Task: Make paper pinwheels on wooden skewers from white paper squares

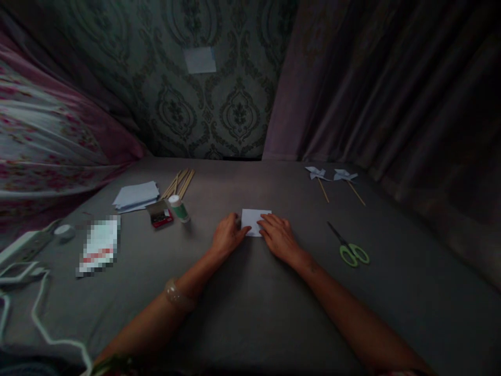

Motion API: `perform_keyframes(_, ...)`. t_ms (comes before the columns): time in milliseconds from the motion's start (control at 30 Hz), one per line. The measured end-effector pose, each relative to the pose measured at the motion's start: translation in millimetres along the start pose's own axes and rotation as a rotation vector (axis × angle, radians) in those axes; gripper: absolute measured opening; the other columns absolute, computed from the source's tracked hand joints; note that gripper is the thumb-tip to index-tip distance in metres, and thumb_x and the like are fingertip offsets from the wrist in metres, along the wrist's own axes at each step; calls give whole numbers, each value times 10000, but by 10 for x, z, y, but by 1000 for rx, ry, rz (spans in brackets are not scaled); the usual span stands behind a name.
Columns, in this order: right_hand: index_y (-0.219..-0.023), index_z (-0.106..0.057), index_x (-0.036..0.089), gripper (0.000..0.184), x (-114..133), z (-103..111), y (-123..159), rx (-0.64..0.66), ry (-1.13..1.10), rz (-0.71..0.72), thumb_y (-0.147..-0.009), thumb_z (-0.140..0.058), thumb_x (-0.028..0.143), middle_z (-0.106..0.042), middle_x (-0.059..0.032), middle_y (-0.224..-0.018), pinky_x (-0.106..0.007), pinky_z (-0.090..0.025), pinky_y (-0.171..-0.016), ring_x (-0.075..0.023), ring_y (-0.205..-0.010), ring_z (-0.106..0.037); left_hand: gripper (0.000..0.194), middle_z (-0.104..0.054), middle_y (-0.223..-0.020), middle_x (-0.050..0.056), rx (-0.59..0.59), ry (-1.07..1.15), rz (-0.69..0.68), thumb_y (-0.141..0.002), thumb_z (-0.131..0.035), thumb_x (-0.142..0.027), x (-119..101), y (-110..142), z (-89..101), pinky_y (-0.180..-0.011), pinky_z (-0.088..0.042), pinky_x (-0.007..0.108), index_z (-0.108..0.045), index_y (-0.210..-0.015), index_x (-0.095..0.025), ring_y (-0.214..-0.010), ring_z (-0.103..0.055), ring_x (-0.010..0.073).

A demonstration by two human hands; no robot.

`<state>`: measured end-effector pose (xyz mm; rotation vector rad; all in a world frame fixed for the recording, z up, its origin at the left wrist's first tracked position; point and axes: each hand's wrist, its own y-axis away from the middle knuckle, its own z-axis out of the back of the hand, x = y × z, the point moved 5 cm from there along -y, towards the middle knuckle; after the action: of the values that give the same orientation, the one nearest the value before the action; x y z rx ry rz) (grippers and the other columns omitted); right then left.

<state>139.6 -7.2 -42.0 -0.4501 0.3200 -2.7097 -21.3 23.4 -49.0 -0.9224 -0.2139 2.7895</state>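
Observation:
A small white sheet of paper (256, 218) lies on the grey cloth surface (250, 313) in the middle. My left hand (227, 236) rests at its left edge, fingers curled and pressing on the paper's corner. My right hand (278, 236) lies flat over the paper's lower right part, fingers stretched out and pressing it down. Both forearms reach in from the bottom; the left wrist wears a pale bangle (178, 296).
Green-handled scissors (349, 248) lie to the right. Two paper pinwheels on sticks (332, 180) sit at the back right. At the left are a paper stack (136, 196), wooden sticks (180, 182), a glue bottle (179, 208), a small box (160, 214), a power strip with white cable (23, 250).

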Motion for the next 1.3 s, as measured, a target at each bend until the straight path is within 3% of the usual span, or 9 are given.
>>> perform_keyframes(133,-1231,-603,215,352,-40,-120,63,-18,-6,-31,-943,-403,227,-557,-104,-1358,-486,-332,-1006,-277,-1281,-456,194,-651,-823,62,-136,19,-13,-792,-640,-362,189,40,279,-716,-441,297,-626,-868,-184,-763,-595,190)
perform_keyframes(267,-1233,-603,236,366,-65,-162,95,-35,-4,-25,-954,-367,239,-563,-90,-1355,-515,-295,-1021,-270,-1270,-472,214,-614,-702,36,-394,38,141,-824,-563,-361,364,91,633,-711,-443,313,-585,-690,-195,-699,-569,185)
perform_keyframes(433,-1218,-615,233,373,-54,-170,115,-63,22,-21,-957,-349,235,-576,-90,-1340,-516,-292,-1015,-265,-1250,-490,153,-539,-724,20,-751,43,344,-744,-585,-304,590,146,961,-775,-454,365,-469,-699,-214,-765,-552,211)
perform_keyframes(567,-1193,-632,241,356,-52,-177,138,-124,32,-11,-945,-376,225,-599,-93,-1309,-511,-292,-1012,-264,-1224,-511,230,-518,-799,32,-909,24,433,-677,-639,-302,798,167,1073,-866,-436,418,-451,-778,-215,-875,-545,248)
perform_keyframes(733,-1129,-658,222,329,-42,-151,148,-159,36,-16,-941,-388,221,-633,-90,-1260,-497,-287,-1011,-257,-1178,-541,360,-547,-884,58,-900,4,453,-644,-698,-321,951,138,1058,-943,-393,457,-492,-907,-188,-950,-544,270)
perform_keyframes(1067,-952,-683,213,258,-36,-94,148,-216,-16,-23,-923,-427,237,-688,-82,-1125,-466,-279,-992,-235,-1075,-588,265,-590,-894,79,-768,-47,411,-716,-648,-311,1082,52,953,-902,-416,446,-553,-924,-176,-943,-563,285)
perform_keyframes(1200,-835,-667,208,244,-19,-38,136,-203,-13,-20,-923,-441,242,-699,-63,-965,-433,-286,-950,-219,-948,-604,258,-626,-943,99,-727,-5,345,-732,-636,-277,981,42,934,-878,-435,413,-581,-963,-175,-945,-580,278)
perform_keyframes(1300,-794,-661,208,238,-19,24,131,-175,-26,-14,-917,-465,262,-688,-50,-869,-428,-284,-923,-218,-896,-599,272,-650,-1002,102,-654,107,239,-767,-620,-276,775,28,860,-846,-452,365,-588,-1015,-170,-952,-598,253)
